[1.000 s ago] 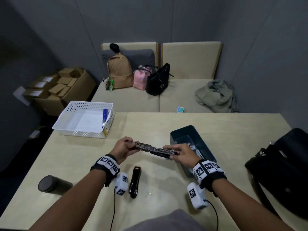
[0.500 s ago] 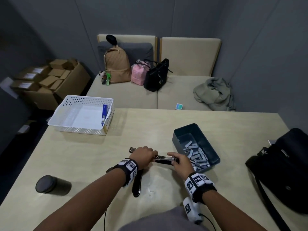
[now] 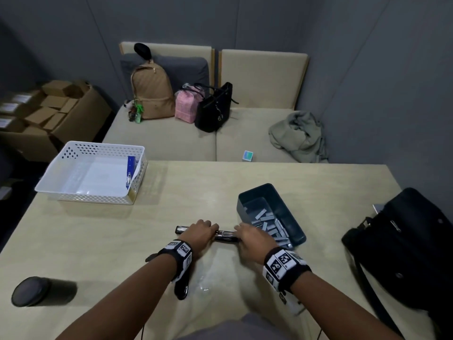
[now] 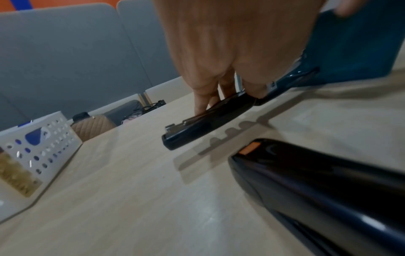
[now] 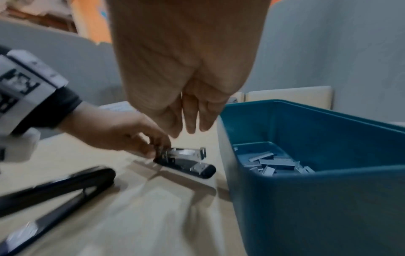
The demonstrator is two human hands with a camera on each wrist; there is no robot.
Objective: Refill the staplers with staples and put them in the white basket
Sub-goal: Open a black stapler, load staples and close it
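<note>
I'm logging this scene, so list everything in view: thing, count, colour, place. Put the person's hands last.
opened stapler: 1, black, flat on the table beside the bin
second stapler: 1, black, near table edge under the left wrist
blue stapler: 1, blue, inside the basket at its right wall
white basket: 1, white, far left of table
staple bin: 1, dark teal, right of centre
staples: many strips, grey, in the bin
table: 1, pale wood
cup: 1, black, near left
black bag: 1, right edge of table
bags on sofa: 3, tan, pink, black
garment: 1, grey-green, sofa right
cardboard boxes: several, brown, floor left
left hand: holds the opened stapler
right hand: above the stapler's end, fingers relaxed
</note>
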